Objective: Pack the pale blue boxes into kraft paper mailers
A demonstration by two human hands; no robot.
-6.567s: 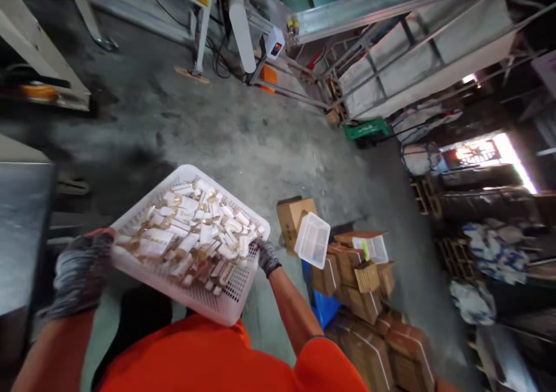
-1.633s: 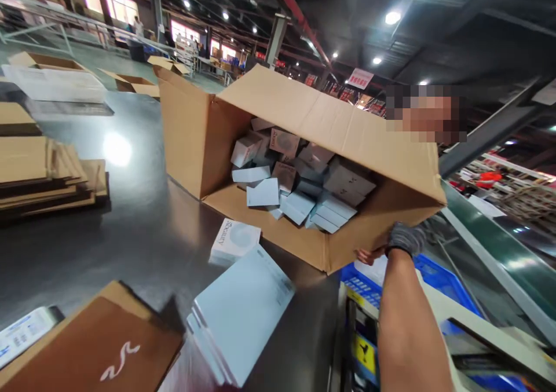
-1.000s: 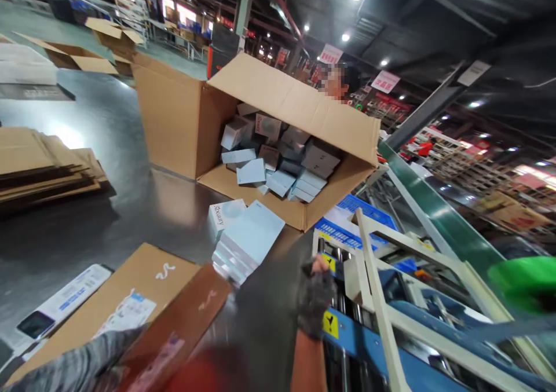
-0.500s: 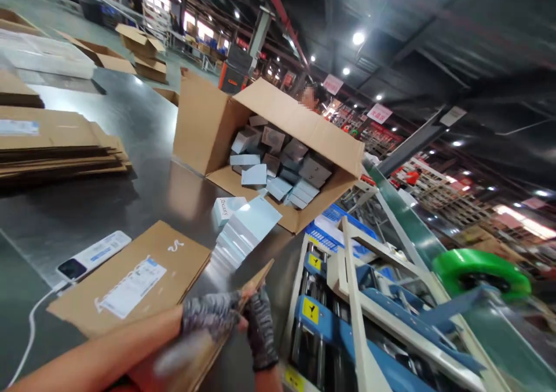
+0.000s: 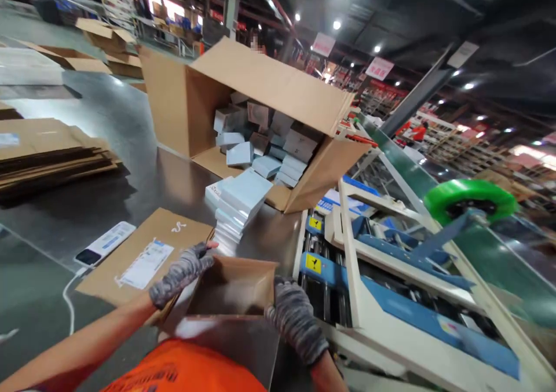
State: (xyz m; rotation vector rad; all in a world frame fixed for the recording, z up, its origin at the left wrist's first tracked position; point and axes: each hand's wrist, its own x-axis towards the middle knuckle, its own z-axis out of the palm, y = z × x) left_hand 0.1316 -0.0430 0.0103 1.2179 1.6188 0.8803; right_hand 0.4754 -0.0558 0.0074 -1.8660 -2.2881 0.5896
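Small carton (image 5: 232,288) (opened up) sits between both hands' gloved fingers (image 5: 278,299).

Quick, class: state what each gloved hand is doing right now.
Left hand: closed on the left edge of the small cardboard box.
Right hand: gripping the same box's right side.

Stacked white boxes (image 5: 238,204) just ahead

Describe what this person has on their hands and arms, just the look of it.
Both hands wear knitted gloves in mottled grey and black; the left hand glove leaves the fingertips bare, the right hand glove runs to the wrist. The forearms are uncovered, with no sleeves reaching them. An orange shirt with dark lettering shows at the bottom.
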